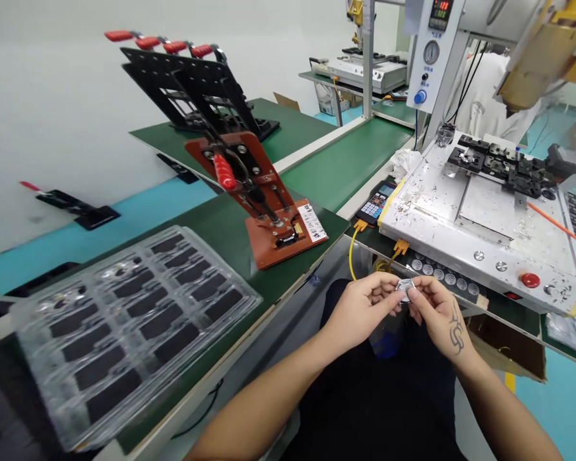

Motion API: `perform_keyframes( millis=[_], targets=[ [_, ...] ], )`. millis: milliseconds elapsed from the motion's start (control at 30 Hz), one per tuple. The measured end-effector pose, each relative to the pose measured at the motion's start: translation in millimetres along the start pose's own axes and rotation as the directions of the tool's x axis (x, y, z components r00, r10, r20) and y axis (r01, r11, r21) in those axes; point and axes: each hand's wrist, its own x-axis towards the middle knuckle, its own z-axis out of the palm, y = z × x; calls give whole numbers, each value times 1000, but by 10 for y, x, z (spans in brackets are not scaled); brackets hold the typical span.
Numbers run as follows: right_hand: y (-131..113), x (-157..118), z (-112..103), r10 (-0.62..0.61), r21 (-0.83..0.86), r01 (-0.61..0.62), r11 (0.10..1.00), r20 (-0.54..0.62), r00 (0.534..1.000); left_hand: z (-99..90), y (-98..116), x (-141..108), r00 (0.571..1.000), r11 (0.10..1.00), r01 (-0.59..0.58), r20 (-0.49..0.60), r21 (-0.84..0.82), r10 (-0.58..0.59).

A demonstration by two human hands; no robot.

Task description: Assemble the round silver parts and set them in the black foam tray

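Note:
Between both hands, above my lap, is a small round silvery metal part; its exact kind I cannot make out. My left hand pinches its left side with thumb and fingers. On the opposite edge, my right hand grips it too, thumb on top. Just behind the hands, a row of round clear-and-white discs lies under the front of the white machine base. To the left stands a red-brown toggle clamp fixture with its red handle raised.
A clear plastic tray with dark rectangular pockets and a few shiny parts lies on the green left table. Black fixtures with red handles stand behind. A handheld keypad sits beside the machine, under a dispenser head. A person in white is beyond.

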Motion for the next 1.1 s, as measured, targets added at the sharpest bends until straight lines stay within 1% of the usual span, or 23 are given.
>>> perform_keyframes(
  millis=[133, 300, 433, 500, 567, 600, 633, 667, 733, 767, 833, 867, 900, 933, 967, 1000, 1033, 1067, 1100],
  targets=[
    [-89, -32, 32, -38, -85, 37, 996, -10, 999, -14, 52, -55, 1000, 999, -17, 0, 48, 17],
    [-106, -58, 65, -77, -98, 77, 992, 4, 997, 6, 62, -109, 1000, 1000, 1, -22, 0, -1],
    [-78, -60, 77, -120, -134, 122, 984, 20, 993, -5, 102, -125, 1000, 999, 11, -10, -37, -11],
    [-71, -30, 52, -149, -155, 157, 975, 63, 987, -29, 119, -117, 1000, 999, 5, -15, -33, -5],
    [-85, 31, 9, -204, -191, 228, 955, 138, 969, -58, 123, -102, 999, 1000, -19, -45, 6, 19],
    [-104, 73, -13, -246, -225, 288, 931, 197, 949, -72, 124, -96, 997, 999, -35, -68, 42, 37],
    [-132, 121, -31, -297, -267, 365, 892, 263, 918, -85, 126, -93, 994, 995, -52, -92, 87, 60],
    [-169, 174, -42, -347, -313, 450, 837, 332, 877, -96, 135, -93, 990, 988, -69, -114, 139, 85],
    [-262, 285, -38, -430, -381, 607, 698, 454, 780, -125, 188, -106, 980, 963, -99, -143, 251, 138],
    [-311, 341, -24, -467, -397, 668, 630, 493, 734, -149, 241, -115, 978, 946, -112, -136, 306, 159],
    [-403, 455, 21, -541, -402, 751, 523, 525, 657, -241, 418, -125, 968, 894, -161, -110, 418, 226],
    [-443, 511, 48, -574, -399, 780, 482, 529, 625, -318, 540, -120, 950, 850, -207, -109, 484, 294],
    [-479, 567, 76, -603, -399, 801, 447, 526, 599, -422, 679, -105, 912, 787, -265, -121, 557, 392],
    [-512, 620, 103, -630, -402, 813, 422, 515, 582, -552, 827, -77, 845, 702, -326, -138, 634, 517],
    [-542, 669, 128, -652, -407, 818, 407, 499, 572, -706, 975, -38, 746, 594, -374, -149, 712, 649],
    [-570, 712, 151, -666, -412, 818, 401, 483, 569, -879, 1111, 12, 634, 475, -403, -136, 782, 761],
    [-594, 747, 169, -674, -416, 815, 402, 468, 571, -1059, 1228, 70, 538, 365, -418, -97, 832, 837],
    [-614, 774, 183, -678, -417, 812, 409, 457, 576, -1236, 1318, 131, 498, 266, -421, -24, 867, 867],
    [-630, 792, 191, -681, -412, 810, 417, 448, 579, -1396, 1381, 191, 514, 187, -424, 66, 886, 855]
  ],
)
